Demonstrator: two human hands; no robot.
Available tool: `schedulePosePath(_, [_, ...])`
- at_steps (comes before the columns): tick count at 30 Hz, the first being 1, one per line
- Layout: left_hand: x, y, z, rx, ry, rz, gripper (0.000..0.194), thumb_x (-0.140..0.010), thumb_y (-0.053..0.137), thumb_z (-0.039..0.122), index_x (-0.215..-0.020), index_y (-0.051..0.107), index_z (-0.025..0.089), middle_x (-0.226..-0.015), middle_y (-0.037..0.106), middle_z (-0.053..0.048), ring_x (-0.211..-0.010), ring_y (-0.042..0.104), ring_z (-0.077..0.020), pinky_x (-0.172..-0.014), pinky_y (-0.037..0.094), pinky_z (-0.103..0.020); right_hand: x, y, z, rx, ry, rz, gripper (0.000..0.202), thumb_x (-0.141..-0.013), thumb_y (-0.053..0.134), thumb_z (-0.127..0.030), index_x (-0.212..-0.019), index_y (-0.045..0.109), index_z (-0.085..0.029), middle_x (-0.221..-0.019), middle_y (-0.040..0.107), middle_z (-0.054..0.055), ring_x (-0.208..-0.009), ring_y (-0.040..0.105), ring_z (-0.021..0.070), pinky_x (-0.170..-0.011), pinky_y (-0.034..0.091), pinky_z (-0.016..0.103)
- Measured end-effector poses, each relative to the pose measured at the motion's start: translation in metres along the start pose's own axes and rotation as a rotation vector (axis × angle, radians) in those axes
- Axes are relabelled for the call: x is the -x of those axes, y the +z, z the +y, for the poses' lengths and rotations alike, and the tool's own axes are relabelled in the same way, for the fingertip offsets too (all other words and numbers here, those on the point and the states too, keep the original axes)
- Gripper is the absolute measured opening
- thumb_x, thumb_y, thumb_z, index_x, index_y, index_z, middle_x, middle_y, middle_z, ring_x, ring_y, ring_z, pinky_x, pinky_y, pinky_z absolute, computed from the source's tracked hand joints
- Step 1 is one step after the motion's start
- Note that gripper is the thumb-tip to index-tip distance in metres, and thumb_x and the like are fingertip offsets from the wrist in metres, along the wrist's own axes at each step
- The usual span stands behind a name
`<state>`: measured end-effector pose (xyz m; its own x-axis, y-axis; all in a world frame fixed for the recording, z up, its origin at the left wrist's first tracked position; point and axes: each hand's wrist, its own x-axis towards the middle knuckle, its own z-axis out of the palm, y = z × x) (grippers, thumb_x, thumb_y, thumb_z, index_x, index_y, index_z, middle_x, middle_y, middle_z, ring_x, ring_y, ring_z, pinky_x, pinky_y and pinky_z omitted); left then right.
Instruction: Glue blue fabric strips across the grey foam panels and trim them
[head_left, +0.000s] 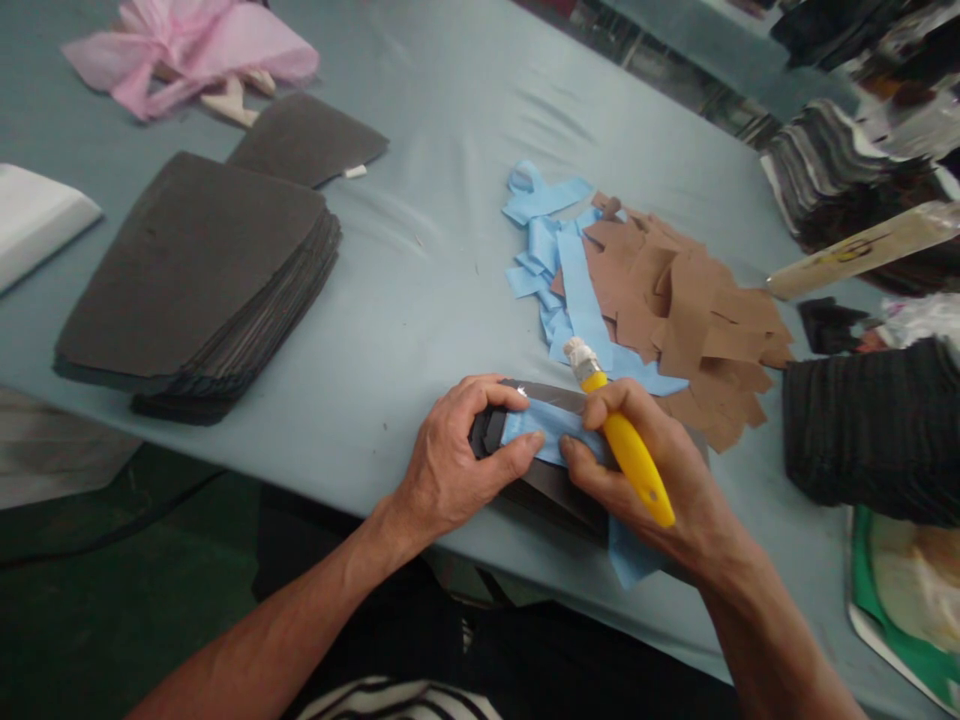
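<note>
My left hand (469, 450) grips the left end of a stack of dark sheets (551, 490) at the table's near edge. Across that end lies a light blue strip (551, 430), with my left thumb pressed on it. My right hand (645, 460) holds a yellow-handled brush (634, 455) between its fingers, bristles pointing away from me. The right thumb and fingers also press on the blue strip and the stack. A loose blue tail (634, 550) hangs below my right hand. The stack's far right part is hidden behind that hand.
Beyond my hands lie brown pieces (682, 300) and blue strips (581, 280). A large stack of dark panels (195, 270) stands left, a pink cloth (191, 50) behind it. On the right are another dark stack (874, 430), a light stick (862, 250) and a green-edged tray (892, 600).
</note>
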<state>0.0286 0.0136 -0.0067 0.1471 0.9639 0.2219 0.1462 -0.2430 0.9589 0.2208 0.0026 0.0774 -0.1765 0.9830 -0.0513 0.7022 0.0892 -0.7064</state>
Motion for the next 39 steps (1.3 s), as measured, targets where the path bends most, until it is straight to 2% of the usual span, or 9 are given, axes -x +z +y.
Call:
schedulePosePath(8, [0.000, 0.001, -0.001, -0.006, 0.000, 0.001, 0.023, -0.088, 0.078, 0.033, -0.107, 0.069, 0.025, -0.121, 0.077, -0.007, -0.122, 0.072, -0.0265, -0.108, 0.054, -0.040, -0.001, -0.001, -0.003, 0.013, -0.024, 0.003, 0.015, -0.086, 0.060, -0.024, -0.092, 0.046, -0.027, -0.065, 0.046, -0.011, -0.047, 0.038, 0.0083, -0.049, 0.035, 0.024])
schedulePosePath(13, [0.001, 0.000, -0.001, 0.000, 0.004, -0.001, 0.023, -0.088, 0.078, 0.032, -0.108, 0.069, 0.024, -0.122, 0.077, -0.007, -0.124, 0.071, -0.0265, -0.108, 0.053, -0.039, 0.000, 0.000, -0.003, 0.003, -0.042, 0.010, 0.016, -0.088, 0.061, -0.025, -0.092, 0.046, -0.027, -0.059, 0.040, -0.013, -0.044, 0.035, 0.0088, -0.045, 0.032, 0.023])
schedulePosePath(17, [0.001, -0.001, -0.002, 0.011, 0.002, -0.014, 0.022, -0.088, 0.076, 0.032, -0.108, 0.069, 0.024, -0.120, 0.076, -0.007, -0.124, 0.070, -0.0255, -0.108, 0.052, -0.038, 0.003, 0.002, -0.002, 0.002, -0.088, 0.039, 0.018, -0.090, 0.066, -0.028, -0.092, 0.048, -0.027, -0.058, 0.039, -0.014, -0.043, 0.034, 0.0081, -0.045, 0.031, 0.023])
schedulePosePath(24, [0.000, 0.000, 0.000, 0.018, -0.019, -0.011, 0.022, -0.087, 0.076, 0.032, -0.106, 0.069, 0.023, -0.120, 0.076, -0.007, -0.120, 0.071, -0.0244, -0.106, 0.052, -0.036, 0.004, 0.002, -0.004, -0.064, -0.061, 0.093, 0.020, -0.091, 0.068, -0.030, -0.094, 0.048, -0.027, -0.062, 0.040, -0.012, -0.046, 0.036, 0.0092, -0.044, 0.030, 0.024])
schedulePosePath(31, [-0.001, -0.001, 0.002, 0.013, -0.033, 0.000, 0.023, -0.087, 0.074, 0.034, -0.107, 0.069, 0.023, -0.118, 0.077, -0.006, -0.118, 0.073, -0.0228, -0.105, 0.053, -0.034, 0.012, -0.016, 0.000, -0.005, -0.028, 0.169, 0.018, -0.092, 0.069, -0.030, -0.090, 0.052, -0.028, -0.063, 0.044, -0.009, -0.048, 0.038, 0.0107, -0.044, 0.032, 0.025])
schedulePosePath(39, [-0.003, -0.002, 0.003, -0.029, -0.049, 0.000, 0.024, -0.087, 0.073, 0.038, -0.106, 0.069, 0.023, -0.118, 0.078, -0.005, -0.119, 0.073, -0.0220, -0.105, 0.054, -0.031, 0.036, -0.038, 0.032, -0.015, 0.089, 0.212, 0.021, -0.095, 0.072, -0.038, -0.093, 0.054, -0.027, -0.070, 0.048, -0.006, -0.053, 0.041, 0.0116, -0.045, 0.034, 0.025])
